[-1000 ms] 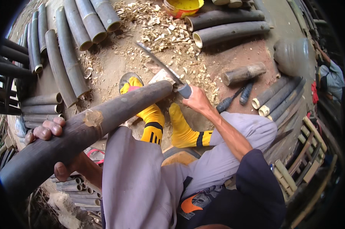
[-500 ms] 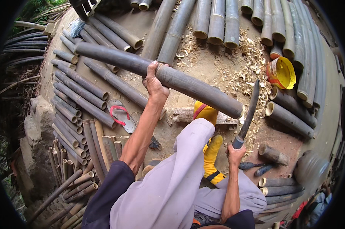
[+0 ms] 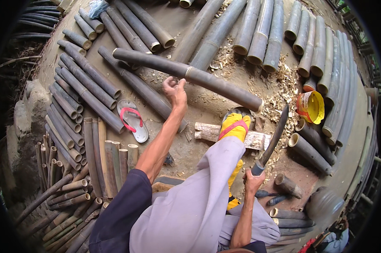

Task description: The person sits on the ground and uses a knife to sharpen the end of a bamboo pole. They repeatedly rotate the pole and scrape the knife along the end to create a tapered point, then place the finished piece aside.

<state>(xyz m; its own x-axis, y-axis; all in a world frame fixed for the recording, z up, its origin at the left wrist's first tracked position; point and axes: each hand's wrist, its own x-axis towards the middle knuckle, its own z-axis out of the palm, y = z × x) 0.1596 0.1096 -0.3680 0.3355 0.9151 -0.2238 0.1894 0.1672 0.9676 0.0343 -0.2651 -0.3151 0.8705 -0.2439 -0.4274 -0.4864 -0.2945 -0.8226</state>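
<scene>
Now left hand (image 3: 175, 90) spread, grip empty, just below dark bamboo pole (image 3: 186, 72); pole long axis runs upper-left to lower-right, far end by yellow-socked foot (image 3: 235, 125). Right hand (image 3: 253, 182) clenched round machete (image 3: 272, 141) handle, blade up. Left hand nearer pole.

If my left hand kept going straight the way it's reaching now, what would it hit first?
Most likely the long dark bamboo pole. The left hand is open, fingers spread, right beside the pole's middle and reaching up toward it. Depth is hard to judge in this fisheye view, so whether they already touch is unclear.
</scene>
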